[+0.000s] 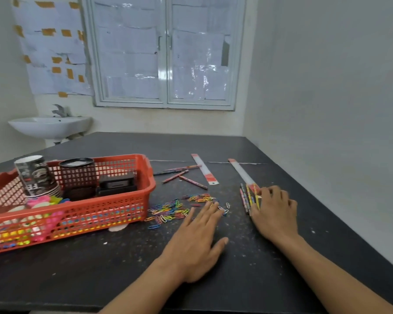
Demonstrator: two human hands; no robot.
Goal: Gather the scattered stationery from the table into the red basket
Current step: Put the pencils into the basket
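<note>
**Gathering step: collecting the pencils near the table's right edge.**

A bunch of pencils [247, 198] lies near the right edge of the table [100, 270], at the near end of a ruler [242, 172]. The right hand [275, 215] curls its fingers over the bunch, seemingly to grasp it. The left hand [197, 241] rests flat, fingers spread, touching the heap of paper clips [173, 210] mid-table. The red basket [89, 217] stands near the left edge, already part-filled. Loose pencils [182, 175] and a second ruler [205, 169] lie behind the clips. Next, probably: close firmly on the bunch, lift it, and carry it leftward over the clips into the basket.
</note>
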